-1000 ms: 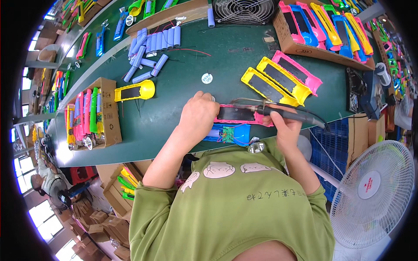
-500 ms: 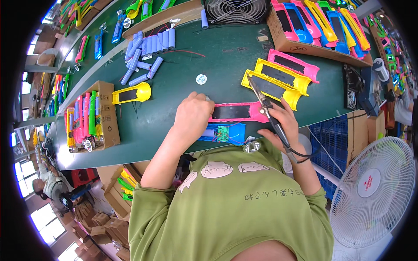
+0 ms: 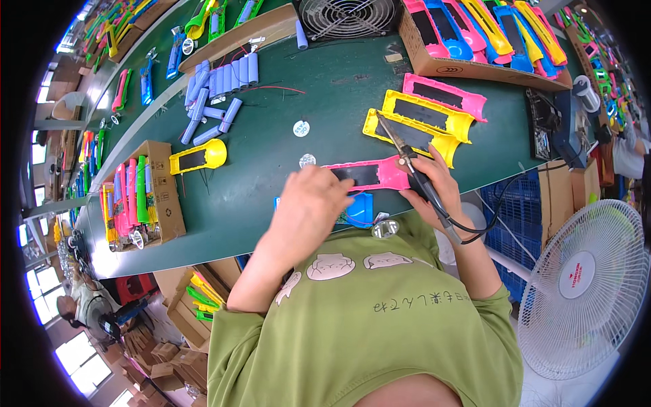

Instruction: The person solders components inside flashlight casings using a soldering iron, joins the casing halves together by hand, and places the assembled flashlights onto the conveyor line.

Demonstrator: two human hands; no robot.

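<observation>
My right hand (image 3: 437,186) grips a soldering iron (image 3: 420,178), its tip pointing up and left over a yellow half-shell (image 3: 407,134). The right fingers are beside the wide end of a pink half-shell (image 3: 388,174) with a dark panel inside. My left hand (image 3: 310,207), smeared by motion, is over the pink shell's left end, and I cannot make out anything in it. Partly hidden below it lies a blue half-shell (image 3: 359,209) with a green circuit board. A shiny lamp reflector (image 3: 385,228) sits at its right end, against my shirt. Two round stickers, one white (image 3: 301,129) and one silvery (image 3: 308,160), lie beyond.
Purple battery cells (image 3: 234,73) with wires lie at the far left, near a yellow shell (image 3: 196,157). Cardboard boxes of coloured shells stand left (image 3: 169,183) and far right (image 3: 468,68). A pink shell (image 3: 447,96) lies behind the yellow ones. A white fan (image 3: 583,285) stands right.
My left hand has moved toward me and uncovered the silvery sticker, and it now covers more of the blue shell. My right hand still holds the soldering iron. The whole view has shifted slightly.
</observation>
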